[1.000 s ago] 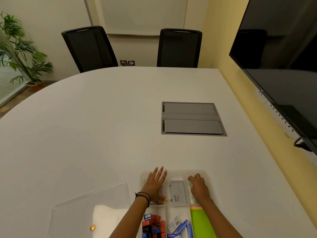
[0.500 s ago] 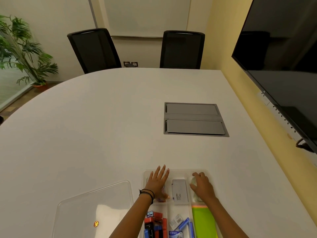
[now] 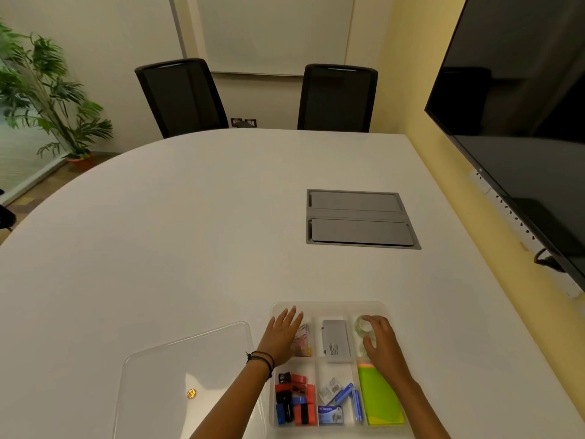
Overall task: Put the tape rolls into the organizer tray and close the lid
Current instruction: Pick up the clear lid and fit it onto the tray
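White table [image 3: 190, 232] at 6 o'clock: organizer tray [image 3: 327, 306] uncovered, right hand [image 3: 380, 339] cupping a clear tape roll [image 3: 361, 325] in its far-right compartment, left hand [image 3: 285, 331] spread flat, lid [image 3: 177, 369] lying at 7 o'clock, unfitted.
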Demonstrator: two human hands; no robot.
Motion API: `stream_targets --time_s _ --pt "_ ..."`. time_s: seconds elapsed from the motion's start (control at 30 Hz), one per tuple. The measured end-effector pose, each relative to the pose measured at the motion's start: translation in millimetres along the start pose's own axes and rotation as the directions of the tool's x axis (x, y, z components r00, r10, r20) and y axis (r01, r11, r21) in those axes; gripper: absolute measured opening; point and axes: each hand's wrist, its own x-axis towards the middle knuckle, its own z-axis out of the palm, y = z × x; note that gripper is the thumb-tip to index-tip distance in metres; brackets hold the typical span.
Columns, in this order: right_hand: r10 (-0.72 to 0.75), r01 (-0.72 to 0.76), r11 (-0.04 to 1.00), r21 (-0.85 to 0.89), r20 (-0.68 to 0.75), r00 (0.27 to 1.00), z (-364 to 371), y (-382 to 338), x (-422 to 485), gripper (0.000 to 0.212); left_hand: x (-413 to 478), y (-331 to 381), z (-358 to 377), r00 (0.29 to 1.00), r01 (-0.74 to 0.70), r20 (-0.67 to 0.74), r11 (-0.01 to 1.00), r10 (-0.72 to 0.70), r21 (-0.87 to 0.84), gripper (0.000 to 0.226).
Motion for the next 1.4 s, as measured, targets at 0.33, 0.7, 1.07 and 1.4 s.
stream_targets --time_s 0.33,0.7,1.07,1.4 --pt "-0.069 0.065 0.996 0.062 0.067 0.995 30 -32 -45 0.034 -55 -28 27 0.984 -0.055 -0.18 0.978 0.019 -0.2 0.059" --pt "-0.173 0.172 0.985 0.023 0.151 0.973 66 -73 -70 0.035 -141 -101 48 0.928 0.12 -0.299 0.939 -0.222 -0.322 0.059" --pt "-0.327 0.336 0.941 0.036 0.355 0.876 146 -136 -108 0.031 -240 -217 77 0.766 0.546 -0.131 0.744 -0.63 -0.386 0.061" --pt "0.014 0.245 0.913 -0.325 0.626 0.779 204 -141 -111 0.054 -264 -223 82 0.752 0.504 0.021 0.555 -0.659 -0.661 0.063"
